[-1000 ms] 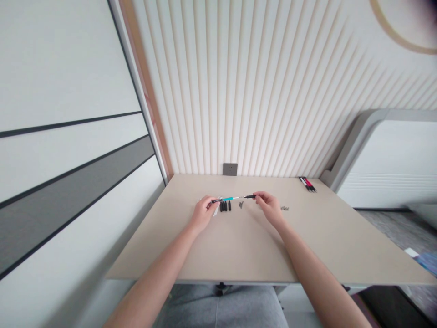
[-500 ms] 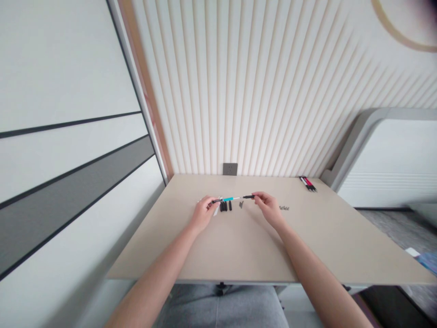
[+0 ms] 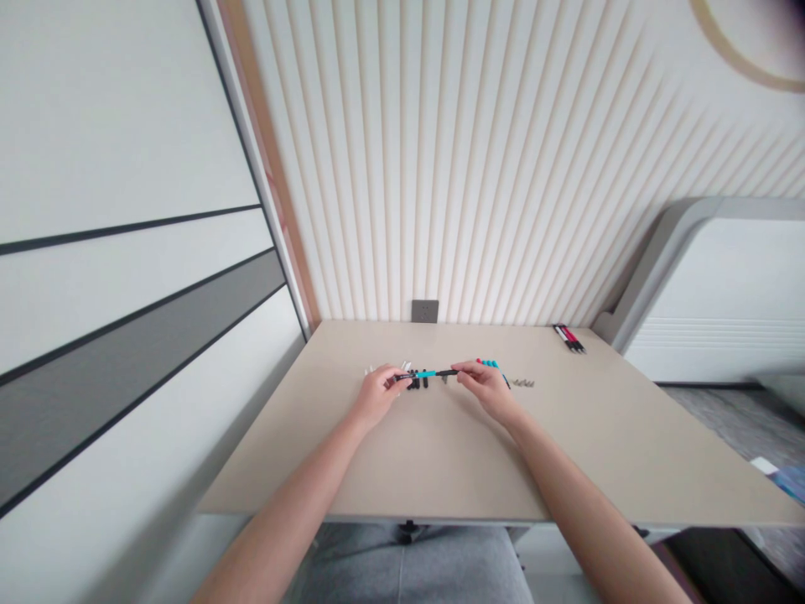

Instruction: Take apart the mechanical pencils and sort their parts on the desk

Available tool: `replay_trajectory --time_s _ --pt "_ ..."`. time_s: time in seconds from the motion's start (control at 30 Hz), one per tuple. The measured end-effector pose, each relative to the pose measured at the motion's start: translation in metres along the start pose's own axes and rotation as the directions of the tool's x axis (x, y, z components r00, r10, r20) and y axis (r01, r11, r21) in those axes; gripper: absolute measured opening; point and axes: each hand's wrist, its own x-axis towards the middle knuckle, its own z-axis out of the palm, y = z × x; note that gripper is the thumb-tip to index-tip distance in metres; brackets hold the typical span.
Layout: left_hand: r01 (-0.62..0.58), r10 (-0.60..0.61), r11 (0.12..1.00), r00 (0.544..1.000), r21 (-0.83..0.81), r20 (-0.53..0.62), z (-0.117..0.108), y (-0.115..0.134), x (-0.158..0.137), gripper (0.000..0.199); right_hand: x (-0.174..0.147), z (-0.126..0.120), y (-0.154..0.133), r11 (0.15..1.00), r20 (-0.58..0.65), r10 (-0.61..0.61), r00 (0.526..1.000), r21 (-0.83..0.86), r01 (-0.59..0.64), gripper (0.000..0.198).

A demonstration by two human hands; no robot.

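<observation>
Pen (image 3: 426,374) has black ends and a teal middle, left hand (image 3: 377,394) and right hand (image 3: 487,387) pinching one each; tips are covered, pale markings too blurry tbh.

And there's the ribbed wall (image 3: 390,168), pale and tall, a dark socket (image 3: 425,311) low on it! Over left, a white panel (image 3: 126,109); across right, a grey-edged headboard (image 3: 723,294) above grey floor (image 3: 708,419).

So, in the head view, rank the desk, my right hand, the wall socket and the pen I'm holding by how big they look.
1. Desk
2. Right hand
3. Wall socket and held pen, unranked: the pen looks longer but much thinner.
</observation>
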Motion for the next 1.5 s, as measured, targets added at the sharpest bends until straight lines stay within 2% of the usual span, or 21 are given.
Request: replay_trajectory --time_s 0.17,0.27,0.37,0.47,0.6,0.8,0.9,0.97,1.1,1.17,1.3,1.5 --pt "-0.03 0.032 0.999 0.997 -0.022 0.064 0.0 0.005 -0.002 0.021 0.0 0.0 -0.004 1.0 -0.024 0.015 1.0 -0.004 -0.015 0.037" --pt "-0.027 0.029 0.999 0.998 -0.03 0.049 0.0 0.004 -0.002 0.02 0.0 -0.001 -0.007 1.0 -0.006 0.02 1.0 -0.009 -0.02 0.039" --pt "-0.026 0.028 0.998 0.998 -0.051 0.048 0.0 0.002 -0.001 0.018 -0.001 0.0 -0.008 0.996 0.032 0.032 0.999 -0.084 -0.029 0.039" --pt "-0.039 0.042 0.997 0.997 -0.061 0.057 0.0 0.003 -0.001 0.018 -0.002 0.001 -0.007 0.98 0.067 0.079 0.995 -0.19 -0.065 0.047" --pt "-0.029 0.032 0.998 0.998 -0.046 0.048 0.0 0.006 -0.001 0.02 -0.004 0.003 -0.007 0.967 0.086 0.141 0.986 -0.224 -0.119 0.052" --pt "-0.003 0.005 0.999 0.999 -0.052 0.035 -0.001 0.004 0.0 0.022 -0.004 0.0 -0.014 0.992 0.062 0.008 0.998 -0.125 0.0 0.041" --pt "-0.017 0.019 0.999 0.999 -0.038 0.041 -0.001 0.003 -0.001 0.02 -0.004 0.0 -0.017 0.991 0.061 -0.01 0.998 -0.135 0.019 0.034" --pt "-0.033 0.035 0.999 0.998 -0.031 0.059 -0.001 0.004 -0.001 0.019 -0.005 0.001 -0.017 0.981 0.084 0.018 0.996 -0.195 -0.001 0.036" --pt "-0.055 0.057 0.998 0.994 -0.027 0.095 -0.001 0.006 -0.002 0.02 -0.006 0.003 -0.016 0.952 0.088 0.128 0.988 -0.29 -0.098 0.053" --pt "-0.053 0.055 0.998 0.995 -0.028 0.08 -0.002 0.007 -0.002 0.021 -0.006 0.003 -0.016 0.959 0.092 0.096 0.991 -0.275 -0.067 0.052" --pt "-0.046 0.048 0.999 0.998 -0.026 0.047 -0.002 0.006 -0.001 0.02 -0.005 0.001 -0.016 0.973 0.11 -0.043 0.993 -0.221 0.067 0.035" --pt "-0.065 0.065 0.998 0.998 -0.008 0.018 -0.001 0.001 0.0 0.019 -0.004 0.001 -0.018 0.969 0.08 -0.053 0.995 -0.236 0.071 0.027"
